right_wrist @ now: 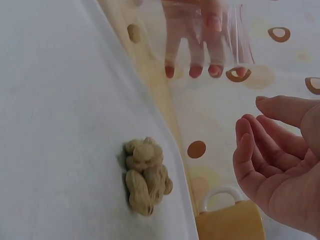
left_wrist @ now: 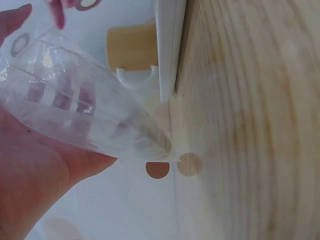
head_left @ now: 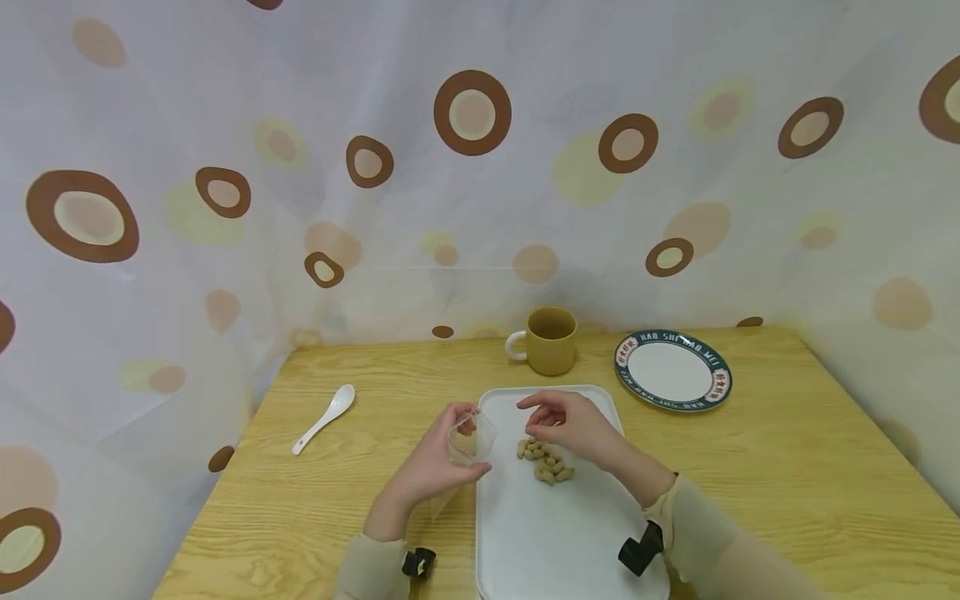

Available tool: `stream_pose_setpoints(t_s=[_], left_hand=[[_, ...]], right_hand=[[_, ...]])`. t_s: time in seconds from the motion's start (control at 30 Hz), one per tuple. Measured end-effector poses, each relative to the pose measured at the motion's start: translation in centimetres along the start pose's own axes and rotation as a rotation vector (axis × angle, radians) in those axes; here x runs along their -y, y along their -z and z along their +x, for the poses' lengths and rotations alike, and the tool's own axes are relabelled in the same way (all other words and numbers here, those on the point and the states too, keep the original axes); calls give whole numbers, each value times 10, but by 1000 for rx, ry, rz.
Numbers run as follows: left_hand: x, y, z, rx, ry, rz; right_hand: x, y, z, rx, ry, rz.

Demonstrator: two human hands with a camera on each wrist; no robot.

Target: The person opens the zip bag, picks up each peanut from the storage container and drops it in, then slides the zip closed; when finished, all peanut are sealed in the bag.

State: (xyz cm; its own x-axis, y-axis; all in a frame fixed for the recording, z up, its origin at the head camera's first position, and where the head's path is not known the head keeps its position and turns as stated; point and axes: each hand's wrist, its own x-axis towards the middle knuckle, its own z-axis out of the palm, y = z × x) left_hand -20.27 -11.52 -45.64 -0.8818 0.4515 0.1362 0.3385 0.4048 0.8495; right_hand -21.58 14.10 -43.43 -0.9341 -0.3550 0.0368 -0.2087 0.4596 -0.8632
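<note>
My left hand (head_left: 429,463) holds a clear zip-lock plastic bag (head_left: 480,435), its fingers and thumb spread round the bag's mouth. In the left wrist view the bag (left_wrist: 107,107) hangs beside the tray's edge, and no contents show through it. My right hand (head_left: 576,425) is above a pile of unshelled peanuts (head_left: 552,463) on a white tray (head_left: 551,542). Its fingers are loosely bent, and the right wrist view shows thumb and fingertips apart with nothing between them. The peanuts (right_wrist: 145,172) lie near one edge of the tray, untouched by either hand.
A yellow mug (head_left: 552,342) with a white handle stands behind the tray. Back right lies a white plate (head_left: 670,370) with a dark green lettered rim. A white spoon (head_left: 326,417) rests at left on the wooden table (head_left: 255,508). A patterned curtain (head_left: 420,242) hangs behind.
</note>
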Motion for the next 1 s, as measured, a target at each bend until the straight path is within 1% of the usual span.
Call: stream_pose_setpoints(t_s=[0.17, 0.33, 0.43, 0.6, 0.67, 0.83, 1.0], left_hand=[[0, 0, 1, 2, -10, -9], [3, 1, 0, 6, -21, 8], [3, 0, -1, 16, -24, 15], [4, -1, 1, 22, -25, 18], [5, -1, 2, 21, -22, 24], [5, -1, 3, 25, -26, 19], [3, -1, 1, 28, -29, 11]], right_hand=[[-15, 11, 1, 25, -15, -125], [-26, 10, -2, 99, -65, -183], [-34, 8, -6, 121, -84, -214], [-43, 6, -11, 134, -79, -217], [-44, 5, -11, 131, -65, -221], [-47, 6, -8, 117, -64, -247], [-49, 3, -6, 138, -70, -255]])
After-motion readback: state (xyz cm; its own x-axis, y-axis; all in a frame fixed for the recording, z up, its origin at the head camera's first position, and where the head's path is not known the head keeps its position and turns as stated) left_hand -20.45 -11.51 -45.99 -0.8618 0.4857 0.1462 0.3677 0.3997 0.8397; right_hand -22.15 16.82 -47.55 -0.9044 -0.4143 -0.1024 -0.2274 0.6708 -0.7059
